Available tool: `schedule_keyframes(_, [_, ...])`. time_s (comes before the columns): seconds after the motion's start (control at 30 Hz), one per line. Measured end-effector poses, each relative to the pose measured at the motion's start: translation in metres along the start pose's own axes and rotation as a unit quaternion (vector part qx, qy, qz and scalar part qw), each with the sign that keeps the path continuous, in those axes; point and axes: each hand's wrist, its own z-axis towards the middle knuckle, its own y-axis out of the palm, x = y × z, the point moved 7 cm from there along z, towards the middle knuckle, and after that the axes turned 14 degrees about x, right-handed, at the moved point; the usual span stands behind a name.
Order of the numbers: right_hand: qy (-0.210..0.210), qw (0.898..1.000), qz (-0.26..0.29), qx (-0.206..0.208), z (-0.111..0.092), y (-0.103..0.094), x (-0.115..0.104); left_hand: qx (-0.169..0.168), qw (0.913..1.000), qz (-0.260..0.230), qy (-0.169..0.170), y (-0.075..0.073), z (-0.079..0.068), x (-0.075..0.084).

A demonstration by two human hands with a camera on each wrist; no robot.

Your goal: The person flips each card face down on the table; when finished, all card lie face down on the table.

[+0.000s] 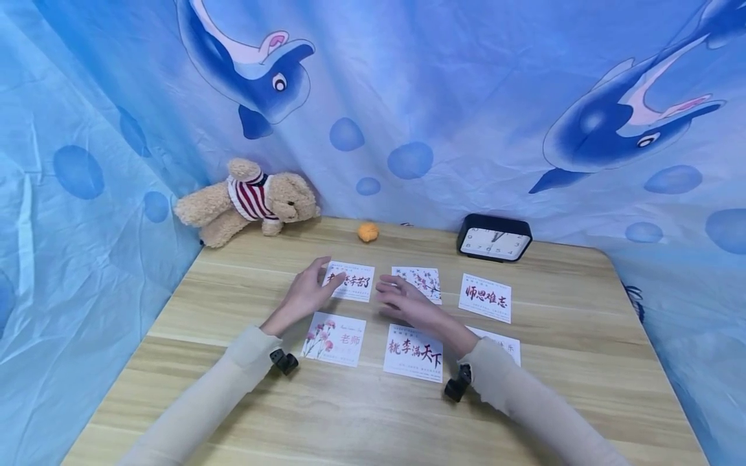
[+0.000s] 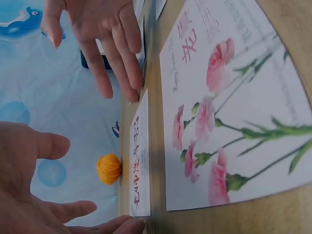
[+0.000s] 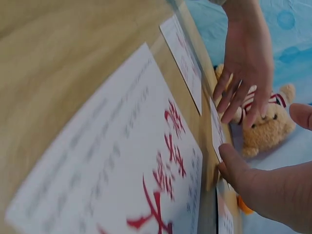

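Mid-frame, the left hand (image 1: 304,291) and right hand (image 1: 412,307) are spread, pinching nothing, by Teacher's Day cards (image 1: 412,355); light edge touches should keep rows straight.

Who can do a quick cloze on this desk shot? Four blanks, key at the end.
1. The cards on the table number ____ in all.
2. Of the bear and the clock, the left hand is nearer the ____.
3. Along the back of the table, the ball sits between the bear and the ____.
4. The colour of the clock's case is ____.

Missing words: six; bear; clock; black.
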Motion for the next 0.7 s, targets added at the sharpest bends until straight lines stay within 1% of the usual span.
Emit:
schedule_keyframes(0.07, [0.009, 1.000, 0.005, 0.005, 0.001, 0.004, 0.001, -0.005, 0.9999, 0.002, -0.010, 0.001, -0.001, -0.002])
schedule_keyframes(0.13, [0.007, 1.000, 0.011, 0.007, 0.002, 0.008, 0.001, -0.005, 0.9999, 0.003, -0.016, 0.002, -0.003, -0.003])
schedule_keyframes(0.23, [0.007, 0.999, 0.029, 0.014, 0.004, 0.012, -0.001, -0.004, 0.9999, 0.004, -0.014, 0.002, -0.004, -0.002])
schedule_keyframes(0.33, [0.012, 0.998, 0.058, 0.023, 0.006, 0.013, -0.001, -0.003, 1.0000, 0.003, -0.007, 0.002, -0.006, 0.001])
schedule_keyframes(0.57, [0.043, 0.988, 0.144, 0.042, 0.011, 0.013, 0.002, 0.006, 0.9999, 0.008, -0.002, 0.003, -0.009, 0.001])
schedule_keyframes(0.7, [0.042, 0.983, 0.172, 0.042, 0.012, 0.013, 0.001, 0.009, 0.9999, 0.012, 0.002, 0.004, -0.010, 0.002])
